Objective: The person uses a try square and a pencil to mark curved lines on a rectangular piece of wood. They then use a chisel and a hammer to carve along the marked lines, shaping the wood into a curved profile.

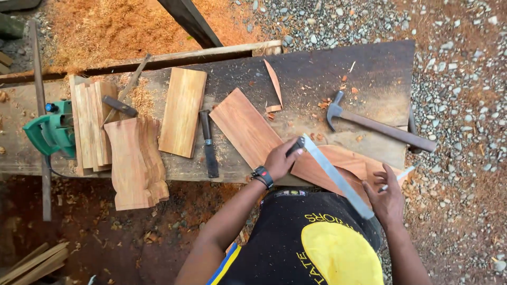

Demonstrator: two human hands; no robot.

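Pressing down the metal square (338,179) with the left hand (280,158), fingers shut on its dark end. Pinching a thin white pencil (404,173) in the right hand (388,198). Lying under the square, a red board (248,129). Hammer (380,126) at 1 o'clock. Looks like marking a line: needs holding the square still.

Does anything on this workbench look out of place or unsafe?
The stack of curved boards hangs over the near edge of the bench, partly unsupported. Shavings litter the top beside the claw hammer.
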